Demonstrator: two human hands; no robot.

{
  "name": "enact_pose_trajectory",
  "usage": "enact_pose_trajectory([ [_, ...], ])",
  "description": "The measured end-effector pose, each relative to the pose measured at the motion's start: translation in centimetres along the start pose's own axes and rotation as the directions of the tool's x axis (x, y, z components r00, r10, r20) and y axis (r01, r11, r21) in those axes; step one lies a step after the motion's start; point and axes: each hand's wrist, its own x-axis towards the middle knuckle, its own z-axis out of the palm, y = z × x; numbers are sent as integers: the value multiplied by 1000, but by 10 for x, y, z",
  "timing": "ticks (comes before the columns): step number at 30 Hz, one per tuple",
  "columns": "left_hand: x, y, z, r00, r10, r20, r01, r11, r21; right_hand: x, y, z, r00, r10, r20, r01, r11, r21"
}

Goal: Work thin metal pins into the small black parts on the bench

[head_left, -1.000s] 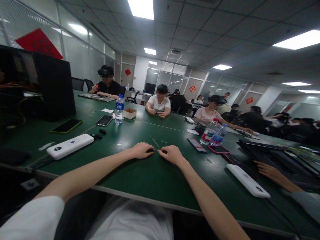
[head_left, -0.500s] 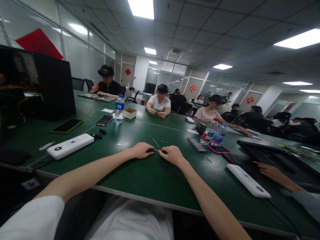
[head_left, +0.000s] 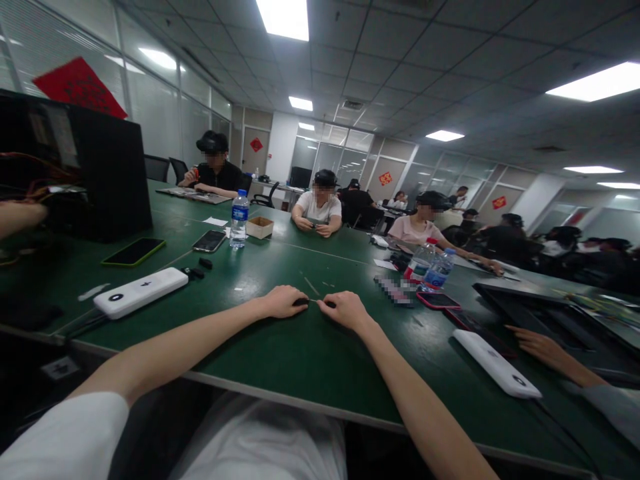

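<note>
My left hand (head_left: 284, 302) rests low over the green table (head_left: 270, 363), its fingers closed in a pinch. Facing it, my right hand (head_left: 345, 309) is pinched shut too, a short gap away. Something small and dark shows at the fingertips of each hand, too hidden to name. A thin pale sliver reaches across part of the gap, near my right fingertips. Just beyond the hands, a narrow pale strip (head_left: 312, 287) lies on the tabletop with several tiny scraps near it.
White power banks (head_left: 143, 293) (head_left: 495, 363) flank my arms. Further off stand a water bottle (head_left: 239, 220), a small box (head_left: 260, 228) and phones (head_left: 134, 252). An open computer case (head_left: 113, 173) is at left. A co-worker's hand (head_left: 547, 350) touches a black frame (head_left: 565, 327) at right.
My two hands stay almost in place, with slightly less of the thin sliver showing between them. Another person's arm has come into view beside the computer case at left.
</note>
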Motion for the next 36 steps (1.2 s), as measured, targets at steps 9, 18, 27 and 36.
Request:
enact_pose_trajectory([
  [9,1,-1,1,1000,-17,-3,17,1000,-16,1,-2,-2,997,10,71,-9,1000,-21],
  [18,1,-1,1,1000,-12,-9,12,1000,-3,1,-5,1,996,35,81,-32,999,-29],
  [27,0,-2,2,1000,-12,-6,12,1000,-3,0,-6,0,998,27,65,-26,1000,-15],
  [36,0,-3,2,1000,1,-9,-1,1000,-1,-1,-9,-2,1000,-23,0,23,996,82],
])
